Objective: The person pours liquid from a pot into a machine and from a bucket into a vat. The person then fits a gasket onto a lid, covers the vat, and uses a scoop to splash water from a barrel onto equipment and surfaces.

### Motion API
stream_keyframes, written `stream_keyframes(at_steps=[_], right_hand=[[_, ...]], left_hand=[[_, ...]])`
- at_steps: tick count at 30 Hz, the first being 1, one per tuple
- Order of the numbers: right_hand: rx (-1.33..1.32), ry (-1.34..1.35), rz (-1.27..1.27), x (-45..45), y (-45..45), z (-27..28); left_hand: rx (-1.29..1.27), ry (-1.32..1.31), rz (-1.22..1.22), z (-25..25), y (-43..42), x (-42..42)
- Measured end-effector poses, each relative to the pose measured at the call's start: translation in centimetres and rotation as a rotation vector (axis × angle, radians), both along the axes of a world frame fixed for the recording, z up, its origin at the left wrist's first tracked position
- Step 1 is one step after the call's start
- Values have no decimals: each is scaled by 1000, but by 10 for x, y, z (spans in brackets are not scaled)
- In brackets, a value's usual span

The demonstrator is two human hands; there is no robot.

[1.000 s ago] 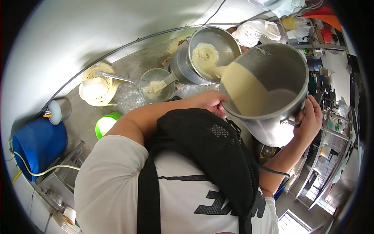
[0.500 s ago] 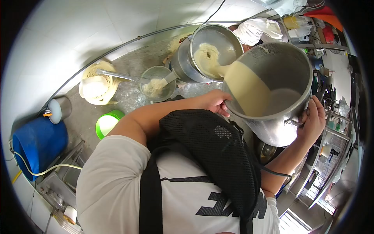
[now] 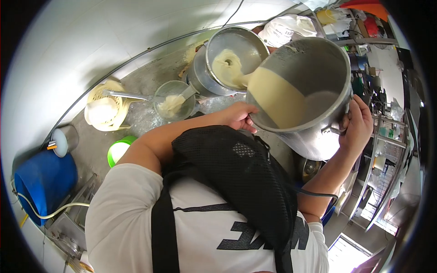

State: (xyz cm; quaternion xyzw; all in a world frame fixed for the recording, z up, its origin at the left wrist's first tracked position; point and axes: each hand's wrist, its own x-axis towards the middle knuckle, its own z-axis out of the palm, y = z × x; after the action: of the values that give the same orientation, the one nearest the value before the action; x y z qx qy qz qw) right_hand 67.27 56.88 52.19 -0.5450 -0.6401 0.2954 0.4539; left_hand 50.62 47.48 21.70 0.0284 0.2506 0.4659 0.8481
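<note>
Both my hands tip a large metal pot (image 3: 309,139) to the left. My left hand (image 3: 240,116) grips its near-left rim, and my right hand (image 3: 358,125) is closed at the handle on its right side. Cream-coloured batter (image 3: 277,98) lies in the pot and runs over the rim into a round metal hopper (image 3: 256,48). In the hopper, the batter pools around a dark central opening. A metal chute (image 3: 191,90) on the hopper's machine reaches over a clear bowl (image 3: 163,113) containing pale, thick paste.
A cream plastic stool (image 3: 119,102) with something white on it stands left, with a long metal handle lying across to the bowl. Farther left are a green bucket (image 3: 112,154) and blue barrel (image 3: 45,177). White sacks (image 3: 287,29) lie behind the pot; metal shelving (image 3: 387,141) is right.
The whole view has shifted, so the pot, hopper and hands appear farther left. Batter keeps running from the tilted pot, and both hands keep their hold.
</note>
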Motion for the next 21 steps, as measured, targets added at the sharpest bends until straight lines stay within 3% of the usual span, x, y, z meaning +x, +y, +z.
stream_keyframes(at_steps=[21], right_hand=[[-19,-27,6,-15,-9,5]], left_hand=[[-8,-9,-102,-7,2,-2]])
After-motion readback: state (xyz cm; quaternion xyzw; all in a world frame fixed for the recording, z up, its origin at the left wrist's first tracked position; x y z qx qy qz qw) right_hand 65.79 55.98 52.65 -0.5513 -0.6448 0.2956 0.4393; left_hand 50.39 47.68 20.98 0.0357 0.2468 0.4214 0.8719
